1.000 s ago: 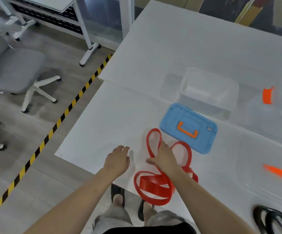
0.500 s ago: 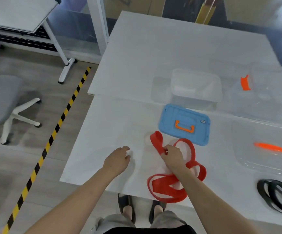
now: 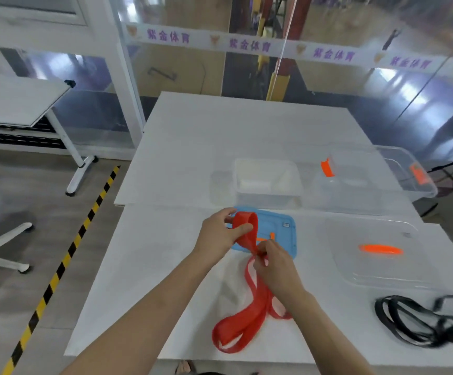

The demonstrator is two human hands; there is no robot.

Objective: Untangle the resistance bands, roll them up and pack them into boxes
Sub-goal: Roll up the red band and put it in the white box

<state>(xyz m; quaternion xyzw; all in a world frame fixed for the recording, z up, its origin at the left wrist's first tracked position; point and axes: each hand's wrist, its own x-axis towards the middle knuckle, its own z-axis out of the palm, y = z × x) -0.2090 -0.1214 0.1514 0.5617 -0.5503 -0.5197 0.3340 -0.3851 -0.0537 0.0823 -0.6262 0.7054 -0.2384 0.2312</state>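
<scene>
The red resistance band [image 3: 249,301] is a wide, flat, glossy loop, bright red with a paler sheen where it folds. Both hands hold its upper end raised above the white table [image 3: 165,253], near the middle of the front half. The left hand [image 3: 220,235] is closed around the top of the band, thumb pressed across a fold that curls over into a small round loop. The right hand [image 3: 275,263] sits just below and to the right, fingers pinched on the band where its two strands cross. The two hands are near each other but not touching. From the right hand the band trails down in twisted strands toward the front edge of the table, where its lower loop lies flat (one strand turns over on itself there).

Behind the hands lies a blue lid [image 3: 282,236] with an orange handle, partly hidden by the band. Beyond it stands a clear box [image 3: 267,182], open on top. Toward the right edge rests a clear lid [image 3: 377,261] with an orange handle, and near the front right corner lies a tangle of black bands [image 3: 420,320].
</scene>
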